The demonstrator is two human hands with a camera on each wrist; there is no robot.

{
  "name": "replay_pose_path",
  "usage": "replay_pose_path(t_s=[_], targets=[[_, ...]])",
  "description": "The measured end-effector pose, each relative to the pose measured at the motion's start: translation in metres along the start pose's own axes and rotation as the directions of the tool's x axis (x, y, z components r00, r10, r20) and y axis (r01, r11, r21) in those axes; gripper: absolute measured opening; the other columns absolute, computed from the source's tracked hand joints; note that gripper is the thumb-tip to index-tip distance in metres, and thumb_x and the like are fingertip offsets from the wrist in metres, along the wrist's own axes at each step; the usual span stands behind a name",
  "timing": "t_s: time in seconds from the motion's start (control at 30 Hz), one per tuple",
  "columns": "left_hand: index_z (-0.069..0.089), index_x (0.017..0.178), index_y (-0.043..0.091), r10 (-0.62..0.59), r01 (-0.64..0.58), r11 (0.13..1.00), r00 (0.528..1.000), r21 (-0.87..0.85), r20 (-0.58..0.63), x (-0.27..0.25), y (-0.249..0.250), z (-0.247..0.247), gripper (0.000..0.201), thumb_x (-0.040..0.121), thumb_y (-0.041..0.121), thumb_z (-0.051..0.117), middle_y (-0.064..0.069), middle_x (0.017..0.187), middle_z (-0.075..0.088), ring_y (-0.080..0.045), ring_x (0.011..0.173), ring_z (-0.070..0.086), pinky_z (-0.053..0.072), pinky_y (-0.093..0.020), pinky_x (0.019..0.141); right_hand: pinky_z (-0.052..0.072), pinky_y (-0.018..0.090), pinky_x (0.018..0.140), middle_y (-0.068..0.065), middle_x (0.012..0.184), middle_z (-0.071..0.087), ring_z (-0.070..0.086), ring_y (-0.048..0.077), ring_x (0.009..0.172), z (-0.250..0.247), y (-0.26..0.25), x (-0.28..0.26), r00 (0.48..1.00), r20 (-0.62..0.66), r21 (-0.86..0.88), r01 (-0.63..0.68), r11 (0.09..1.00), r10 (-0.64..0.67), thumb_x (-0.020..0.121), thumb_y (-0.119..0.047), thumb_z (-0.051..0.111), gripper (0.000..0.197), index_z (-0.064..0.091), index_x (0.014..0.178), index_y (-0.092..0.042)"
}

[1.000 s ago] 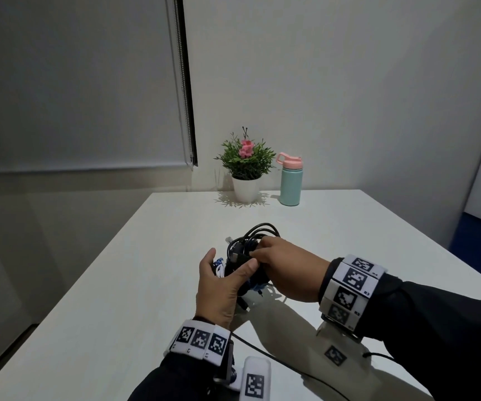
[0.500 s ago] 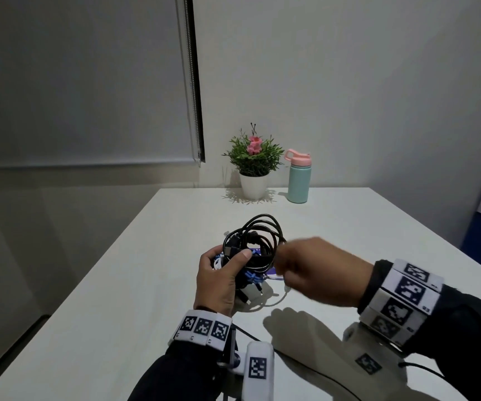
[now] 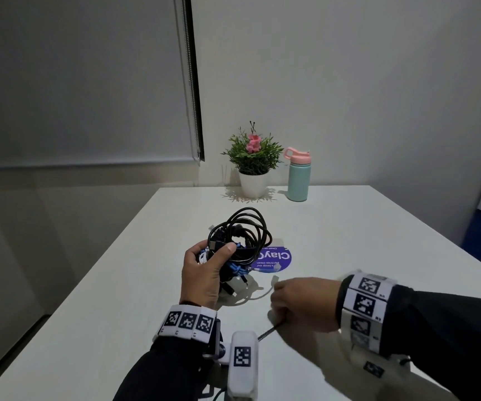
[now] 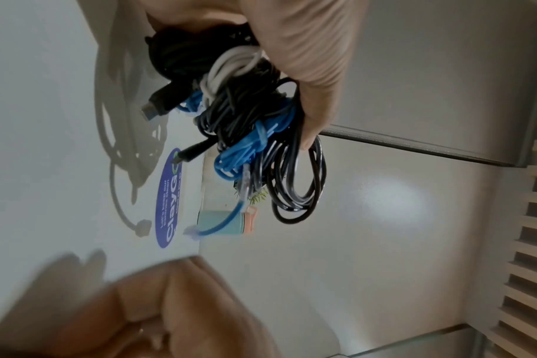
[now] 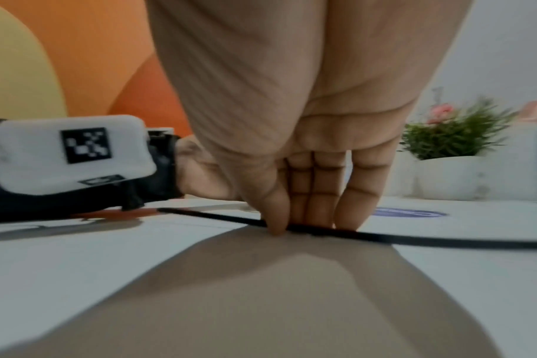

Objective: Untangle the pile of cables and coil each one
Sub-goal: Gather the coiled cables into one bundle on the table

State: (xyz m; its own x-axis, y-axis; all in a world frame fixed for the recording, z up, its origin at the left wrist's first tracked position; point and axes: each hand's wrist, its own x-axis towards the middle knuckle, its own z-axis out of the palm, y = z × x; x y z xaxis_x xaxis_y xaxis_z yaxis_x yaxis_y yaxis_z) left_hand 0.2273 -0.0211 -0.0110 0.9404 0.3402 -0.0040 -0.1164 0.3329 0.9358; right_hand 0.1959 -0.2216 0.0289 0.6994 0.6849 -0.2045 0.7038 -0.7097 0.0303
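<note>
Your left hand gripping cable tangle, right hand pinching black cable on desk, plant pot and bottle at 12 o'clock edge, purple sticker just beyond tangle.

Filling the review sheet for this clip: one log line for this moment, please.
left hand: grips cable bundle above table | right hand: fingers on thin black cable | untangling: not yet done

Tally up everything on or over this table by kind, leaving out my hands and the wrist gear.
Tangled cable bundle: 1
Loose black cable: 1
Potted plant: 1
Water bottle: 1
Purple sticker: 1
Total: 5
</note>
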Motion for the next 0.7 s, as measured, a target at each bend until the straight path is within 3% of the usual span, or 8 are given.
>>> replay_pose_path(t_s=[0.13, 0.2, 0.27, 0.37, 0.47, 0.53, 0.63, 0.7], targets=[[0.062, 0.110, 0.030, -0.024, 0.023, 0.999, 0.999, -0.030, -0.028, 0.002, 0.004, -0.002, 0.076, 0.042, 0.041, 0.095, -0.011, 0.111, 0.072, -0.029, 0.089, 0.076, 0.061, -0.056, 0.078, 0.041, 0.030, 0.074, 0.006, 0.100, 0.062, 0.052, 0.025, 0.085, -0.013, 0.039, -0.015, 0.972, -0.137, 0.159, -0.169, 0.973, 0.191, 0.093, -0.011, 0.047, 0.010, 0.051, 0.097, -0.020], [0.062, 0.110, 0.029, -0.036, 0.035, 0.999, 0.999, -0.042, -0.038, 0.000, 0.004, -0.001, 0.079, 0.040, 0.041, 0.095, -0.012, 0.113, 0.071, -0.031, 0.091, 0.075, 0.060, -0.060, 0.078, 0.042, 0.030, 0.074, 0.000, 0.093, 0.062, 0.052, 0.021, 0.081, -0.023, 0.056, -0.020, 0.948, -0.212, 0.235, -0.187, 0.954, 0.238, 0.095, -0.009, 0.048, 0.014, 0.054, 0.102, -0.020], [0.061, 0.111, 0.029, -0.036, 0.035, 0.999, 0.999, -0.031, -0.032, -0.002, 0.002, 0.001, 0.075, 0.045, 0.037, 0.096, -0.013, 0.118, 0.069, -0.032, 0.093, 0.075, 0.060, -0.061, 0.079, 0.041, 0.025, 0.074, -0.006, 0.092, 0.062, 0.054, 0.017, 0.082, -0.033, 0.069, -0.026, 0.913, -0.328, 0.238, -0.170, 0.956, 0.243, 0.099, -0.017, 0.053, 0.013, 0.062, 0.108, -0.016], [0.061, 0.113, 0.029, -0.034, 0.034, 0.999, 0.999, -0.006, -0.016, -0.005, -0.003, 0.004, 0.066, 0.058, 0.027, 0.096, -0.013, 0.123, 0.066, -0.032, 0.096, 0.074, 0.061, -0.057, 0.077, 0.038, 0.018, 0.069, -0.013, 0.082, 0.060, 0.054, 0.010, 0.075, -0.046, 0.077, -0.034, 0.815, -0.524, 0.270, -0.116, 0.956, 0.247, 0.097, -0.020, 0.059, 0.010, 0.068, 0.098, -0.016], [0.061, 0.113, 0.029, -0.011, 0.011, 1.000, 1.000, 0.009, -0.010, -0.008, -0.007, 0.009, 0.062, 0.061, 0.023, 0.095, -0.011, 0.121, 0.067, -0.031, 0.095, 0.074, 0.061, -0.056, 0.077, 0.036, 0.007, 0.063, -0.018, 0.073, 0.058, 0.054, -0.002, 0.070, -0.055, 0.068, -0.039, 0.716, -0.648, 0.313, -0.063, 0.948, 0.261, 0.098, -0.017, 0.056, 0.012, 0.063, 0.090, -0.023], [0.062, 0.112, 0.030, -0.001, 0.001, 1.000, 1.000, 0.029, 0.002, -0.012, -0.009, 0.012, 0.067, 0.054, 0.028, 0.097, -0.010, 0.121, 0.067, -0.032, 0.097, 0.073, 0.060, -0.058, 0.080, 0.038, 0.009, 0.063, -0.015, 0.074, 0.060, 0.054, -0.003, 0.070, -0.055, 0.059, -0.036, 0.734, -0.629, 0.295, -0.079, 0.952, 0.256, 0.098, -0.015, 0.051, 0.016, 0.060, 0.091, -0.026], [0.064, 0.108, 0.034, -0.015, 0.014, 0.999, 1.000, 0.043, 0.013, -0.015, -0.012, 0.016, 0.073, 0.044, 0.035, 0.097, -0.010, 0.120, 0.068, -0.033, 0.096, 0.074, 0.060, -0.061, 0.078, 0.049, 0.034, 0.072, -0.006, 0.085, 0.064, 0.058, 0.019, 0.079, -0.047, 0.048, -0.027, 0.828, -0.493, 0.179, -0.206, 0.962, 0.268, 0.096, -0.014, 0.042, 0.018, 0.057, 0.099, -0.023], [0.064, 0.106, 0.036, -0.024, 0.023, 0.998, 0.999, 0.062, 0.024, -0.016, -0.015, 0.017, 0.071, 0.043, 0.035, 0.099, -0.008, 0.122, 0.066, -0.033, 0.097, 0.073, 0.060, -0.062, 0.074, 0.048, 0.037, 0.071, -0.003, 0.087, 0.062, 0.057, 0.027, 0.082, -0.041, 0.046, -0.023, 0.847, -0.437, 0.117, -0.280, 0.953, 0.302, 0.099, -0.019, 0.040, 0.016, 0.055, 0.103, -0.024]])
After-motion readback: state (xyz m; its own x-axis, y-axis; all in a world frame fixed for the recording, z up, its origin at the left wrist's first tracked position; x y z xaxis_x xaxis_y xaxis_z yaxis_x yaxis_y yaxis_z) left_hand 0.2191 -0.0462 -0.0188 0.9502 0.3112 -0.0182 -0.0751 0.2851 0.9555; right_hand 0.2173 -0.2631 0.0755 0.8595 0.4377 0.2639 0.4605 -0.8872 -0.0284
